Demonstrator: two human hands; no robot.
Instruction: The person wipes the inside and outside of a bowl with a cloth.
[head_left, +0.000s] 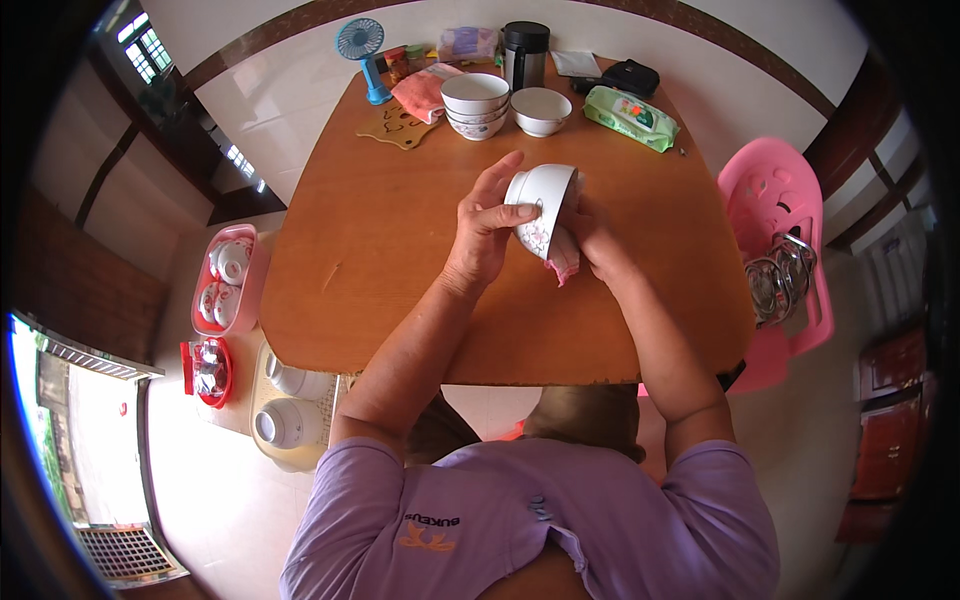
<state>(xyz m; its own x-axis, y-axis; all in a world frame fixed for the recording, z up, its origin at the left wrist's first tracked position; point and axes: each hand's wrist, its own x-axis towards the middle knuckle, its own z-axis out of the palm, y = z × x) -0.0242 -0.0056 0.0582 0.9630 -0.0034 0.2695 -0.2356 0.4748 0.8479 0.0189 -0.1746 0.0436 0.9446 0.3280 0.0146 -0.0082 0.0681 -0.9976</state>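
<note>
A white bowl with a floral print (541, 210) is tilted on its side above the wooden table (375, 247), its mouth facing right. My left hand (487, 221) grips it from the left, thumb across the outer wall. At the mouth, my right hand (596, 236) holds a cloth with a pink edge (564, 259) against the bowl; its fingers are partly hidden inside. Beyond my hands stands a stack of several floral bowls (475, 105), and right beside it a single white bowl (541, 112).
Along the table's back are a blue fan (361, 56), orange towel (421, 91), wooden board (396, 127), black-lidded flask (525, 54) and green wipes pack (631, 118). To the left sit a pink basin of bowls (259, 289) and upturned bowls (289, 424). A pink chair (814, 300) holds metal racks (780, 277).
</note>
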